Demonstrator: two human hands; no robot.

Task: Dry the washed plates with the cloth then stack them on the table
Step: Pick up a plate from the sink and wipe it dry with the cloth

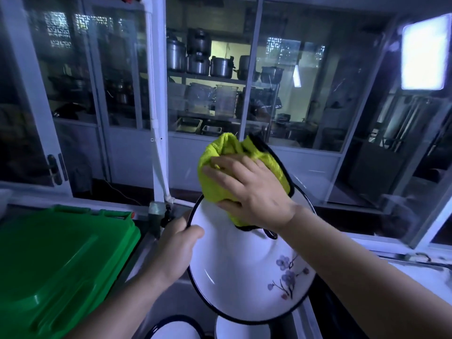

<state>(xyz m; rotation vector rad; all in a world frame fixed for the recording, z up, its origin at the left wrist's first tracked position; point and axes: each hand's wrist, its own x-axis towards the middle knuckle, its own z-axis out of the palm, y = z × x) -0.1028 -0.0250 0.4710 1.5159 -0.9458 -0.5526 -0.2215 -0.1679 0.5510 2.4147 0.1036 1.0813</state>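
Observation:
A large white plate (234,272) with a dark rim and a purple flower print is held tilted in front of me. My left hand (177,245) grips its left rim, thumb over the edge. My right hand (252,192) presses a bunched yellow-green cloth (220,167) with black trim against the plate's upper part, fingers spread over the cloth. Two more white plates (236,329) show partly at the bottom edge, below the held plate.
A green plastic bin lid (56,263) fills the lower left. A white pipe (159,152) and a tap (167,215) stand behind the plate. Glass windows with white frames run across the back, with metal pots (198,59) on shelves beyond. A white counter edge (420,267) lies at right.

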